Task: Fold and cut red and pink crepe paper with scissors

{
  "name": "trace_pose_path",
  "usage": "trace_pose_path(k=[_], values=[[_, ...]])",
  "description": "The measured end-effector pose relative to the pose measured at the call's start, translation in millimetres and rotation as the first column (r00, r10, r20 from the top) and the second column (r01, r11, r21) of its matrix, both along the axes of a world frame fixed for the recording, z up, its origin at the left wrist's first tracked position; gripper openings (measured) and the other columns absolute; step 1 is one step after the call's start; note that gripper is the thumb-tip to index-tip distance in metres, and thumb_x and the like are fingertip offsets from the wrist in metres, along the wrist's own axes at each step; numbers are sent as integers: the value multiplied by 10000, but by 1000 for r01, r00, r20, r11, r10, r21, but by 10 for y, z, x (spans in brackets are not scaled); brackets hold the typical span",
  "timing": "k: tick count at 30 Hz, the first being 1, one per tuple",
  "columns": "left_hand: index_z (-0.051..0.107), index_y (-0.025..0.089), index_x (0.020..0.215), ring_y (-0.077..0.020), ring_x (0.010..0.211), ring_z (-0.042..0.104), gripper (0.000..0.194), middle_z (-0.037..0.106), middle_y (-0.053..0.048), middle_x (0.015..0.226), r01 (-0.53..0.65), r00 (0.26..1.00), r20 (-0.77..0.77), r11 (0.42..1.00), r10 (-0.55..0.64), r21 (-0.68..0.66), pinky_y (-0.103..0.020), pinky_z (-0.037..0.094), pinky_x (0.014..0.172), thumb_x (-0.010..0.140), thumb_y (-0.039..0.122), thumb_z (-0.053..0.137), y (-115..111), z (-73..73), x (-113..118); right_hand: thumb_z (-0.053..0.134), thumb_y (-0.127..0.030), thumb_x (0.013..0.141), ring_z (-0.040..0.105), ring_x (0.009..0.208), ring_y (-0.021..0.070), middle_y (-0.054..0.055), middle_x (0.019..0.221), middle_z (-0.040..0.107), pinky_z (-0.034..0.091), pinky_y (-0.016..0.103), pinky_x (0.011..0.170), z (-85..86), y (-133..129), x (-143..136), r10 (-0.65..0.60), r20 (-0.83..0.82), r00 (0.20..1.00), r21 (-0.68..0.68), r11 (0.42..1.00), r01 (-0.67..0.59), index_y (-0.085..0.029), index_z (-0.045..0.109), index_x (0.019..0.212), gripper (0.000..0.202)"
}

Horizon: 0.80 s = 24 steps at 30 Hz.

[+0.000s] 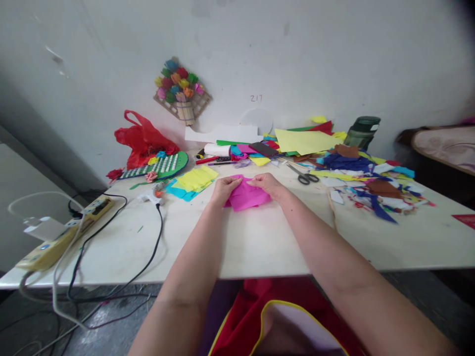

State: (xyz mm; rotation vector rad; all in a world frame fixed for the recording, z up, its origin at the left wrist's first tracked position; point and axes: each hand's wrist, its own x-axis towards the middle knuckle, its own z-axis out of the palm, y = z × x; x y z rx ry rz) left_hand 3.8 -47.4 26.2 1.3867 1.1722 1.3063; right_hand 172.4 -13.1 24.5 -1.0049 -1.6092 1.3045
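Bright pink paper (249, 197) lies in front of me, made of more than one overlapping piece. My left hand (224, 190) pinches its upper left part between thumb and fingers. On the upper right, my right hand (270, 185) is closed on the same paper, its thumb pointing inward. The two hands are a small gap apart, just over the table. Left of my left hand lie yellow paper pieces (197, 178) on top of blue paper (181, 193). Black-handled scissors (306, 177) rest to the right of my right hand.
A glue gun (151, 197) with a black cord lies left, near a power strip (67, 232). Behind it are a green decorated board (168, 165) and a red plastic bag (143, 138). Paper scraps (382, 193) and a dark bottle (361, 132) occupy the right. A paper flower decoration (181, 91) hangs on the wall.
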Motion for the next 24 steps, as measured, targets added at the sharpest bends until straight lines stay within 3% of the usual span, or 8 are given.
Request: trace_pose_path(k=[6, 11, 18, 24], values=[[603, 122, 665, -63, 451, 408, 356, 524, 16, 541, -11, 1000, 14, 999, 10, 33, -183, 297, 418, 595, 466, 664, 25, -53, -21, 723, -464, 502, 406, 480, 81, -49, 480, 472, 298, 223, 491, 29, -35, -1, 15, 2, 1000, 29, 999, -15, -145, 537, 534, 371], [577, 128, 658, -58, 448, 390, 350, 499, 26, 534, 18, 1000, -25, 1000, -17, 25, -181, 279, 419, 606, 465, 653, 15, -40, -33, 597, -580, 634, 478, 517, 121, -11, 537, 542, 361, 249, 513, 24, -18, 31, 57, -98, 994, -75, 995, -65, -150, 565, 627, 431], [590, 128, 657, -66, 472, 418, 346, 524, 18, 562, 64, 998, -25, 998, -64, 13, -190, 309, 446, 596, 462, 659, -8, -22, -3, 695, -499, 570, 526, 541, 144, 4, 573, 592, 404, 258, 529, 10, -22, 19, 145, -58, 988, -125, 980, -151, -153, 597, 648, 368], [578, 125, 656, -53, 455, 394, 353, 497, 26, 546, 82, 996, -29, 996, -81, 32, -181, 282, 423, 609, 466, 654, 3, -45, -15, 661, -505, 612, 535, 552, 147, 7, 593, 599, 411, 265, 533, 6, -39, 2, 140, -139, 980, -153, 975, -161, -158, 600, 691, 361]])
